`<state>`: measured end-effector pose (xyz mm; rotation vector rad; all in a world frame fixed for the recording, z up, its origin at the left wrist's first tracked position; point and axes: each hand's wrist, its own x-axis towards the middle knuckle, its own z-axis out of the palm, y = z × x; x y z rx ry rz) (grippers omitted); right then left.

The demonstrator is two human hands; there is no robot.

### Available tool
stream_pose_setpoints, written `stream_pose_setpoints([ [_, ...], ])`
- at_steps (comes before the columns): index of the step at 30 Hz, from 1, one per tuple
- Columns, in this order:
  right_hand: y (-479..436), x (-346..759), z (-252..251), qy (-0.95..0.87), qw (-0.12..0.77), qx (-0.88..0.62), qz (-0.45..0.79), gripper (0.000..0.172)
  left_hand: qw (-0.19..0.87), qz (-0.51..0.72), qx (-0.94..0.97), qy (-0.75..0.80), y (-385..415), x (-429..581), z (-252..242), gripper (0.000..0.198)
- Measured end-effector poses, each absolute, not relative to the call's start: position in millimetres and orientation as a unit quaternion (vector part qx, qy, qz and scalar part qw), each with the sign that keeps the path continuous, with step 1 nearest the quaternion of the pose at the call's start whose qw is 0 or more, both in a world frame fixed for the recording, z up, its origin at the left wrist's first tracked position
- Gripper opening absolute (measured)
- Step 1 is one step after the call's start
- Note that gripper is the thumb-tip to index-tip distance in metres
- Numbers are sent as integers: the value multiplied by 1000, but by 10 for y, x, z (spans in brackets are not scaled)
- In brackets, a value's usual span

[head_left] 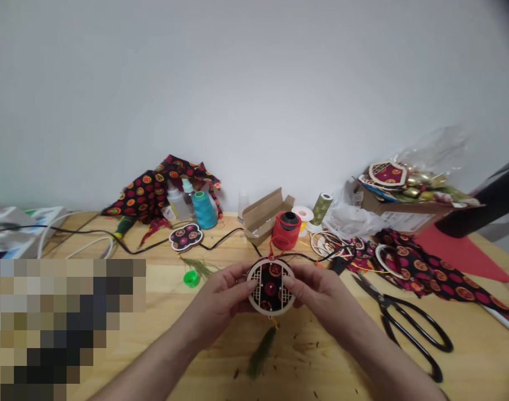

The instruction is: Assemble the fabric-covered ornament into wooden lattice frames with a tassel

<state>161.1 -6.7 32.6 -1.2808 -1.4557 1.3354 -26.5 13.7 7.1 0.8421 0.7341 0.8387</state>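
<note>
Both hands grip a round wooden pendant (272,287) with lattice sides and dark patterned fabric across its middle. My left hand (228,291) pinches its left rim, thumb on the front; my right hand (309,289) does the same on the right. The fingers behind the pendant are hidden. A red cord loop rises from its top, and a green tassel (262,352) hangs from a yellow tie below. Just beyond it stands a red thread spool (287,230). A small green cap (191,278) lies left of my left hand, and black-handled scissors (409,320) lie right of my right arm.
A flower-shaped pendant (186,238), a teal thread cone (205,210) and an open cardboard box (268,214) stand farther back. Patterned fabric (150,189) drapes over bottles at left. A carton (409,214) of ornaments sits at right. Black cable crosses the table; dark scraps lie near the tassel.
</note>
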Motion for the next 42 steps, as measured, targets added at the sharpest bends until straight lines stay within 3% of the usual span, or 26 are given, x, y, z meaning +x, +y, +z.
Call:
stream_pose_setpoints([
  [8, -37, 1544, 50, -489, 433, -525, 545, 31, 753, 379, 418, 340, 165, -343, -55, 27],
  [17, -91, 1553, -35, -524, 426, -513, 529, 27, 719, 388, 461, 347, 147, -372, -84, 22],
  [30, -162, 1571, -58, -606, 414, -488, 472, 21, 749, 379, 411, 355, 108, -386, -76, 22],
  [39, -123, 1577, -58, -598, 415, -498, 471, 24, 706, 421, 465, 329, 77, -373, -39, 23],
  [42, -121, 1584, -60, -600, 410, -504, 466, 24, 673, 430, 502, 331, 59, -339, -25, 34],
])
